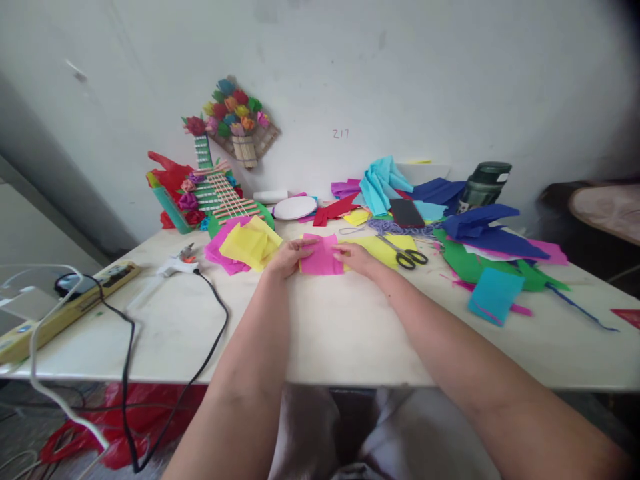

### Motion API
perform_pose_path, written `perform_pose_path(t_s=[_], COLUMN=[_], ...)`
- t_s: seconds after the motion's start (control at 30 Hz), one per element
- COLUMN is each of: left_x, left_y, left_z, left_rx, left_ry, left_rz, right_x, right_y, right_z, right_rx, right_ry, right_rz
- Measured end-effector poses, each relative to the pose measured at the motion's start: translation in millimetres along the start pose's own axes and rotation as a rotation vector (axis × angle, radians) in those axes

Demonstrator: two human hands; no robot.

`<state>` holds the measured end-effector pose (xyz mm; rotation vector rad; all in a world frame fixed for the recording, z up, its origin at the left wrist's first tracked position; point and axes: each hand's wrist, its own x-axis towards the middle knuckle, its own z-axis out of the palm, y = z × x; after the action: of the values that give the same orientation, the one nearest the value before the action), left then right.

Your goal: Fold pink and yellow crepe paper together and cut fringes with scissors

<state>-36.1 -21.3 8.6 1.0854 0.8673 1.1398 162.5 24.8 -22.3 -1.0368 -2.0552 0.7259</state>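
Between my hands is a rectangle of pink crepe paper [323, 257], with a thin yellow edge showing along its sides. My left hand [291, 257] grips its left side, thumb and fingers pressed together on it. The right side is pinched by my right hand [354, 257]. Just beyond my right hand lies a yellow sheet [373, 247] with black-handled scissors [403, 253] on it. Next to my left hand, yellow pieces [250, 243] rest on pink pieces [223, 253].
A white glue gun [177, 263] with a black cord lies left, near a yellow power strip [107, 287]. A paper-flower guitar [215, 190] stands behind. Toward the right are a phone [407, 214], a dark green bottle [483, 187], blue paper [495, 233] and a turquoise piece [496, 295].
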Motion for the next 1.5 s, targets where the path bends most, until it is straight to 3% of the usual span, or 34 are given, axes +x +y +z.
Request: perform_pose_path(t_s=[0.7,0.93,1.5], left_x=[-0.3,1.1,4.6], left_y=[-0.2,-2.1,-4.4], left_z=[-5.1,-6.9,-5.3], left_rx=[-0.03,-0.039,-0.026], left_ry=[-0.001,-0.018,0.119], left_rz=[0.055,0.136,0.125], right_x=[0.2,0.6,3.0], right_y=[-1.1,1.0,7.3], right_z=[0.8,1.3,4.4], right_rx=[-0.001,0.033,0.008], right_ry=[-0.018,-0.024,-0.019], right_rz=[-0.018,-0.035,-0.045])
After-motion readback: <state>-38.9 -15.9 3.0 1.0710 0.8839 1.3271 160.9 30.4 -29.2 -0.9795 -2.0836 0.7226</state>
